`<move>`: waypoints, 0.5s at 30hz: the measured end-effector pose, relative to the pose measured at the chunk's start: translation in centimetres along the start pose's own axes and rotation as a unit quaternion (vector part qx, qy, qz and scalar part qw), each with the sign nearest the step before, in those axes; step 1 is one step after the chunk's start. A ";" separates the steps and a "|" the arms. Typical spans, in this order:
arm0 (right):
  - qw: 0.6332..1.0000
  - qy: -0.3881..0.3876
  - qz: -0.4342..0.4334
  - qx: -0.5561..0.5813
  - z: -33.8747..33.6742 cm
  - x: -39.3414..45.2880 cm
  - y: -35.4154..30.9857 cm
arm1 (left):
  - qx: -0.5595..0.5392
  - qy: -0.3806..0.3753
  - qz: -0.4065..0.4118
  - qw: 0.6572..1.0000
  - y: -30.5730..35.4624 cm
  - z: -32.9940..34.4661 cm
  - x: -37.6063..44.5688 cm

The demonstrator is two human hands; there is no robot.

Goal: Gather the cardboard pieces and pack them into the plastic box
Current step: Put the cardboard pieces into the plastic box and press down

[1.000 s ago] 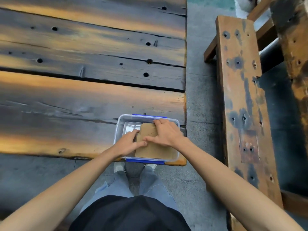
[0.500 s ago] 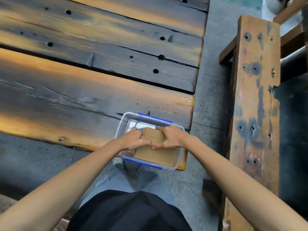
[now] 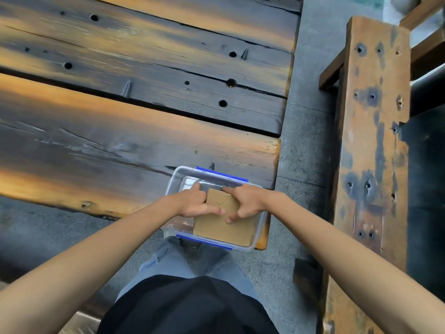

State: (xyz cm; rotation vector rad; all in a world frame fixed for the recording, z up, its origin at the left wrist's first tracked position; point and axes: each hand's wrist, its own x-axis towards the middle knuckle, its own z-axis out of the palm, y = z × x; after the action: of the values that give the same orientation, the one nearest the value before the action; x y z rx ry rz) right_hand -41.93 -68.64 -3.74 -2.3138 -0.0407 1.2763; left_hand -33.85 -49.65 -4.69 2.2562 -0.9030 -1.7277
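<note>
Dark scorched plank table (image 3: 120, 145), near corner carrying clear plastic box with blue clips (image 3: 257, 237). Inside, flat brown cardboard pieces (image 3: 226, 227), long axis toward the body. Left hand (image 3: 196, 204) and right hand (image 3: 243, 201) level, both pinching the stack's far end.

Dark plank table (image 3: 120, 141) bears the plastic box (image 3: 173, 182) at its corner.

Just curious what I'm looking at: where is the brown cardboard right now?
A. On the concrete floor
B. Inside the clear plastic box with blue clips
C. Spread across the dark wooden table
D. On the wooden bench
B: the brown cardboard lies inside the clear plastic box, with both hands pressing on it.
</note>
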 end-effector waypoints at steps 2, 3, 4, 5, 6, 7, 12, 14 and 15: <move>1.000 -0.009 -0.012 0.001 -0.1 0.0 0.3 | -0.028 0.009 0.013 0.999 -0.4 0.0 0.1; 1.000 -0.015 -0.019 0.005 -0.2 0.1 0.5 | -0.035 0.009 0.014 0.999 -0.7 0.1 0.2; 0.999 -0.022 -0.025 0.009 -0.2 0.2 0.6 | -0.036 0.006 0.016 0.999 -0.8 0.1 0.3; 0.999 -0.029 -0.030 0.012 -0.4 0.3 0.7 | -0.035 0.003 0.017 0.999 -0.9 0.1 0.4; 0.999 -0.035 -0.033 0.013 -0.5 0.3 0.8 | -0.032 0.003 0.016 0.999 -0.8 0.1 0.5; 0.998 -0.039 -0.037 0.012 -0.6 0.3 0.8 | -0.032 0.003 0.016 0.999 -0.8 0.1 0.5; 0.998 -0.032 -0.060 -0.008 -0.2 0.5 1.0 | -0.038 0.006 0.010 0.999 -1.3 0.7 0.8; 0.998 -0.028 -0.063 -0.015 -0.2 0.6 1.1 | -0.043 0.013 0.010 0.999 -1.2 0.9 0.8; 0.998 -0.027 -0.062 -0.016 -0.2 0.7 1.1 | -0.047 0.017 0.011 0.999 -1.1 0.9 0.8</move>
State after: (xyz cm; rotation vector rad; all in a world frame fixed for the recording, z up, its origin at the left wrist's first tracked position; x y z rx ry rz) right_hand -41.62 -69.51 -4.64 -2.2648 -0.2205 1.2841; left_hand -34.10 -48.99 -6.19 2.2018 -0.8182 -1.6801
